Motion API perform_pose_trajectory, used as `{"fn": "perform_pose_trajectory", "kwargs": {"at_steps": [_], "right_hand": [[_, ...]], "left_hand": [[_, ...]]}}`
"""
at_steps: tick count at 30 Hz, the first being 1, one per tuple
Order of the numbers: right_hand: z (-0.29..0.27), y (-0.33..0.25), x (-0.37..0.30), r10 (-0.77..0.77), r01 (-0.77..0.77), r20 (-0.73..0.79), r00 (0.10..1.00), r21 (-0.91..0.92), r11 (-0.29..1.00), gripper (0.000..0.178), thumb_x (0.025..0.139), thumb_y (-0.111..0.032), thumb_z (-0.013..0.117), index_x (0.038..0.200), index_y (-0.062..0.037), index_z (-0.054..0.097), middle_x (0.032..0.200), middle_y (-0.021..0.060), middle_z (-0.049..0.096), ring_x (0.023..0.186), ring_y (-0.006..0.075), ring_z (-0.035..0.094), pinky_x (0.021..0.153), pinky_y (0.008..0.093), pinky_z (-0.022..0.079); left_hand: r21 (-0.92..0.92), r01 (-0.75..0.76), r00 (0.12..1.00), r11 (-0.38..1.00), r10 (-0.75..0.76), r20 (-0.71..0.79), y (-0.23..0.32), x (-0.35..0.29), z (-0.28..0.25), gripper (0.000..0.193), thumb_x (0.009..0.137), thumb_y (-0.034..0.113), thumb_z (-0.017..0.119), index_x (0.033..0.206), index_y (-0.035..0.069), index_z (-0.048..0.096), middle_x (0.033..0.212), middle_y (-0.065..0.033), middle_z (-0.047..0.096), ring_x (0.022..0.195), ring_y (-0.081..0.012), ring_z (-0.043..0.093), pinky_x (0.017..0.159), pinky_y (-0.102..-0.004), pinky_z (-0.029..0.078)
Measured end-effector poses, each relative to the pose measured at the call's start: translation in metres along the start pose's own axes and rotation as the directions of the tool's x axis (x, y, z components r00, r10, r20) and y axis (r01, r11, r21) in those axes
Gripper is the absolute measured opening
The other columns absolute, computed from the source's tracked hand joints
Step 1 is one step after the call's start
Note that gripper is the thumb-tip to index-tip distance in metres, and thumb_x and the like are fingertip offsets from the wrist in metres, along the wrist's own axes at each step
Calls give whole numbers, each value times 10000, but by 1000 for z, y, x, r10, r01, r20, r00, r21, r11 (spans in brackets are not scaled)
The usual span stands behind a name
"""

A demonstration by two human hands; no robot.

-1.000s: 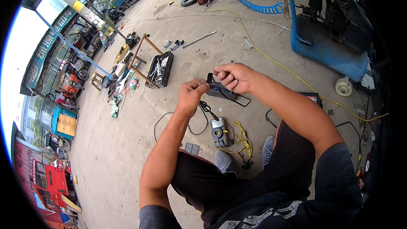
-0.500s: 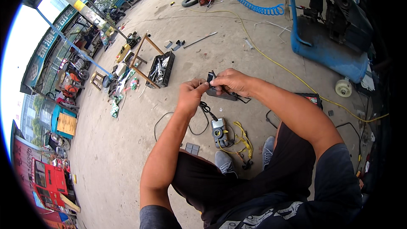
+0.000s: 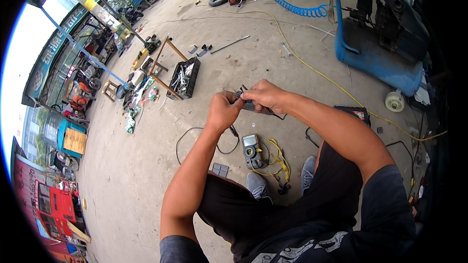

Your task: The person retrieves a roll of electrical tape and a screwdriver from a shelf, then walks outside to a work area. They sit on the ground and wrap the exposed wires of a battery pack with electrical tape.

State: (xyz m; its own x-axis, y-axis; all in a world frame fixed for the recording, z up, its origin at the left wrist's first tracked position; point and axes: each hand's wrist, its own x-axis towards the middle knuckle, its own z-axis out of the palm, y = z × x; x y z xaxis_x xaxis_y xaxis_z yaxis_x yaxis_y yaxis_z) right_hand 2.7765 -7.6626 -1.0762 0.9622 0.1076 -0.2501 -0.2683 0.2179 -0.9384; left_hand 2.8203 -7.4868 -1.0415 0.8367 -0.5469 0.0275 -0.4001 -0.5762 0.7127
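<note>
In front of me, my left hand and my right hand meet at the fingertips. Both are closed in a pinch on a black cable, which hangs below the left hand and loops onto the floor. Short dark ends poke up between the fingers, too small and covered to make out. Just behind and below the right hand, a dark box is mostly hidden. Nearer my feet lies a grey handheld device with a screen and a round dial, beside tangled yellow leads.
A black crate of metal tools stands at the left, next to a wooden frame. At the right is a blue air compressor; a yellow hose crosses the concrete. A grey square plate lies by my left knee.
My hands have drawn together, covering more of the black piece between them. The cable's thick black end has shifted away from the handheld device.
</note>
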Motion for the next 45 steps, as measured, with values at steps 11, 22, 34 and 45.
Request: {"fn": "perform_pose_trajectory", "kwargs": {"at_steps": [11, 22, 34, 45], "right_hand": [[0, -2, -1, -167, 151, -37, 985, -274, 950, 243, 825, -189, 619, 748, 42, 621, 621, 54, 535, 524, 150, 521, 501, 340, 509], [0, -7, -4, -239, 199, -75, 968, -350, 915, 267, 824, -190, 627, 777, 73, 629, 665, 83, 582, 550, 172, 559, 475, 328, 516], [-8, -14, -7, -120, 113, -73, 990, -99, 989, 209, 830, -158, 634, 717, 9, 581, 611, 36, 530, 477, 114, 493, 426, 297, 482], [-24, -19, -9, 2, -8, 113, 994, 55, 998, 210, 852, -134, 602, 673, -35, 559, 623, 44, 543, 535, 145, 554, 489, 330, 566]], "left_hand": [[74, -42, 998, 996, 45, -41, 0, 0, 2, 242, 870, 150, 660, 775, -72, 666, 583, 17, 530, 552, -60, 437, 479, -292, 357], [15, 48, 982, 999, -45, -182, 16, -5, 3, 145, 825, 96, 701, 818, -44, 664, 657, -14, 594, 580, -69, 489, 507, -273, 386], [133, -329, 926, 935, 347, -148, 28, -13, 2, 261, 694, -50, 751, 931, 11, 659, 884, -99, 541, 772, -225, 588, 674, -334, 485], [338, -459, 828, 822, 533, -172, 24, -13, 3, 196, 720, -31, 697, 910, 17, 690, 907, -119, 547, 786, -324, 600, 676, -399, 493]]}}
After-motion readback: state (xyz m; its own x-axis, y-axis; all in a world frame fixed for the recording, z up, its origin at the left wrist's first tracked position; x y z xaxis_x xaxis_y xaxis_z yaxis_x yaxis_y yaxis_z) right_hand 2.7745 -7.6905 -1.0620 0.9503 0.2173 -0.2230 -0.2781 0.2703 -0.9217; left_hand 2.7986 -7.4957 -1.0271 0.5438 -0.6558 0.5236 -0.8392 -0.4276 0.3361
